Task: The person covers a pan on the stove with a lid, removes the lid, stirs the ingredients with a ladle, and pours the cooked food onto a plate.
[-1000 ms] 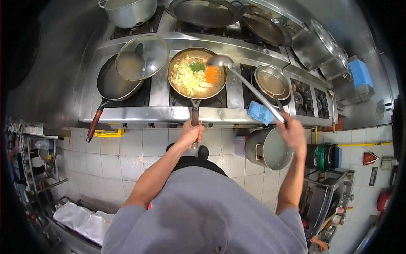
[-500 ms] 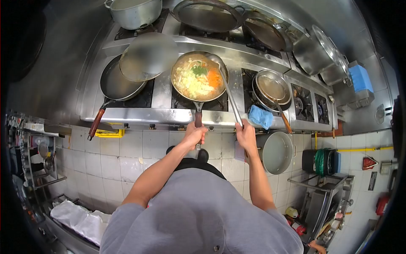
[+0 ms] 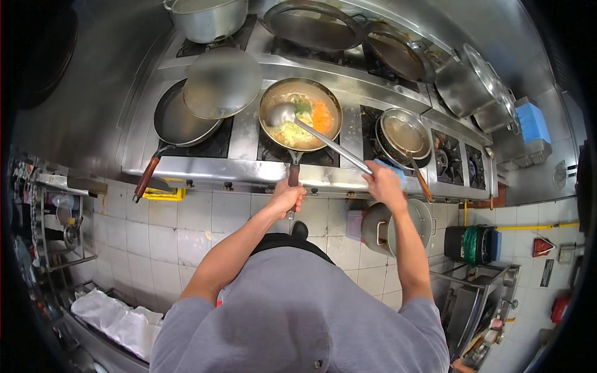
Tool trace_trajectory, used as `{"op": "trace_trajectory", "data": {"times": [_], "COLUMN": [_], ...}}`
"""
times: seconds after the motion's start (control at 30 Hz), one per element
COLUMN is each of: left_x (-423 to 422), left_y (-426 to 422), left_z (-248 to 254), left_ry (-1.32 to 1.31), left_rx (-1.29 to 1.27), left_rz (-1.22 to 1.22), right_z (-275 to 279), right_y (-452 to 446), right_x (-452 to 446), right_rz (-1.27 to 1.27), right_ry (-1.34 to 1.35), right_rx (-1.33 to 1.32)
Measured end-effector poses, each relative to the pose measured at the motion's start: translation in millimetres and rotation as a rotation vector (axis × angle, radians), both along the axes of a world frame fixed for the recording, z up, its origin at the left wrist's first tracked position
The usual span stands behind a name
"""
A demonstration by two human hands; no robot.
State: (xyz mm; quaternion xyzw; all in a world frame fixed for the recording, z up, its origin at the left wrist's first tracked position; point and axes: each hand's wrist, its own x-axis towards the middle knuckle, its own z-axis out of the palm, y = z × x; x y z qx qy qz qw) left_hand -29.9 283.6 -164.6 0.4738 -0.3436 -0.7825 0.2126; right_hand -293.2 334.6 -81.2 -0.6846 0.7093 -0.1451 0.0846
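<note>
On the middle front burner sits a frying pan holding chopped vegetables: orange shreds, pale pieces and a clump of green. My left hand is wrapped round its brown handle. A long metal ladle slants across the pan, its bowl at the left side of the food. The far end of the ladle's shaft is in my right hand, closed round it in front of the stove. Part of a blue cloth shows just behind that hand.
Left of the pan, a second frying pan stands beneath a blurred round disc. To the right is a strainer over a pan. Large pots line the back. On the floor to my right stands a big pot.
My right hand has moved right and slightly up. The ladle's bowl has swung from the pan's upper right rim to the left side of the food. My left hand keeps its grip.
</note>
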Motion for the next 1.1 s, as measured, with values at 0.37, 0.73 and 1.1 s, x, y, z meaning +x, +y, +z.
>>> {"op": "trace_trajectory", "data": {"times": [0.37,0.73,1.1], "left_x": [10,1,-5], "left_y": [6,-7,-9], "left_z": [14,0,0], "left_ry": [-0.083,-0.033,-0.028], "left_rx": [-0.042,-0.074,-0.056], "left_rz": [-0.02,0.007,0.045], "right_z": [38,-40,-168], "right_y": [32,82,81], "right_x": [-29,16,58], "right_rz": [0.019,-0.356,-0.613], "right_ry": [0.21,-0.545,-0.798], "right_rx": [-0.007,0.06,0.075]}}
